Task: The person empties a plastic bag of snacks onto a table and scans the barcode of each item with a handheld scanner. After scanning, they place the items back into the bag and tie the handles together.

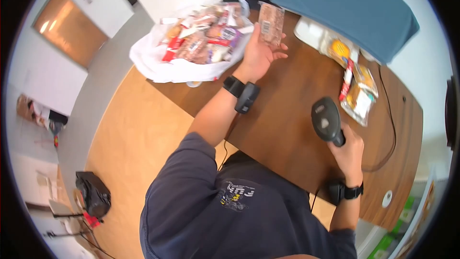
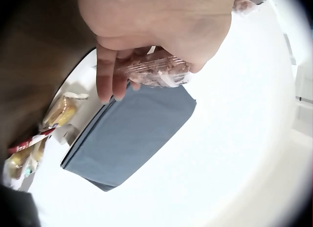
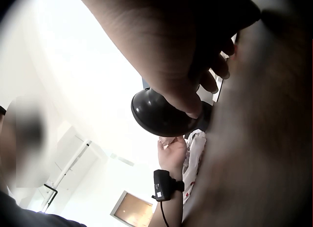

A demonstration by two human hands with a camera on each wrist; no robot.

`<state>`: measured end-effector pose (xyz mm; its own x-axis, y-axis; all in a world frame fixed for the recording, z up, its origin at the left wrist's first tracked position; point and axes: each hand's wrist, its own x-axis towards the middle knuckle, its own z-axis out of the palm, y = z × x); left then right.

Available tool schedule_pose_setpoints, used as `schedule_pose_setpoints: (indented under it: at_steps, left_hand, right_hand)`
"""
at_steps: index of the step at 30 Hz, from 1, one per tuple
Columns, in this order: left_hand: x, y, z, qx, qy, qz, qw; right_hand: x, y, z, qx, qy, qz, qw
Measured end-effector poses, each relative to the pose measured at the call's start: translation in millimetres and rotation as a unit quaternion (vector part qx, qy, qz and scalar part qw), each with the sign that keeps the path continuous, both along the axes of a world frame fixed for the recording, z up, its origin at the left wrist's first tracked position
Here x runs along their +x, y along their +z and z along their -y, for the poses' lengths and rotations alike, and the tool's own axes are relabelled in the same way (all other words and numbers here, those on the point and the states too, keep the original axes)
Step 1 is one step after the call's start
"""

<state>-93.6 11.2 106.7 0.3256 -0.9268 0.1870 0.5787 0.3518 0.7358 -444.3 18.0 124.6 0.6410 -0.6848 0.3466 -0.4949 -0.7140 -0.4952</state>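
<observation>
A clear packet of pinkish-brown snack food (image 1: 272,26) with a barcode label is held upright in my left hand (image 1: 258,58), beside the plastic bag. In the left wrist view, the clear wrapping (image 2: 164,73) shows under the palm, with some fingers stretched out past it. My right hand (image 1: 349,149) grips a black barcode scanner (image 1: 326,119) by its handle above the table, its head tilted toward the far side. The scanner's rounded black head (image 3: 161,112) fills the middle of the right wrist view, with the thumb lying along it.
A white plastic bag (image 1: 143,57) full of wrapped snacks stands at the table's left end. Several packaged pastries (image 1: 358,100) and a red-and-white wrapper (image 1: 346,81) lie at the right back, near a blue-grey panel (image 1: 345,9). A cable (image 1: 394,124) runs down the table's right side.
</observation>
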Motion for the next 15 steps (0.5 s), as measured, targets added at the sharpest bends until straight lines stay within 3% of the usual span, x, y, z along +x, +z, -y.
schedule_pose_setpoints:
  at_steps: [6, 8, 10, 12, 13, 15]
  left_hand:
    - [37.6, 27.9, -27.7, -0.059, 0.131, -0.014, 0.990]
    - [56.5, 46.4, -39.7, 0.026, 0.321, 0.093, 0.942]
    - [78.6, 66.2, -53.9, 0.102, 0.482, 0.253, 0.833]
    - [124.4, 70.2, -63.8, 0.082, 0.619, 0.474, 0.621]
    - [136.6, 74.8, -71.7, 0.080, 0.612, 0.479, 0.624]
    - [156.2, 82.7, -84.4, 0.162, 0.660, 0.650, 0.340]
  right_hand:
    - [0.3, -2.4, -2.2, 0.012, -0.018, -0.002, 1.000]
    - [0.1, -2.2, -1.8, 0.006, -0.014, -0.002, 1.000]
    - [1.7, -0.7, -4.5, -0.002, -0.006, -0.012, 1.000]
    - [3.1, 3.5, -6.2, -0.002, -0.001, -0.019, 1.000]
    - [3.3, 4.3, -6.8, -0.008, 0.009, -0.030, 0.999]
    - [2.8, 3.8, -7.8, -0.008, 0.008, -0.033, 0.999]
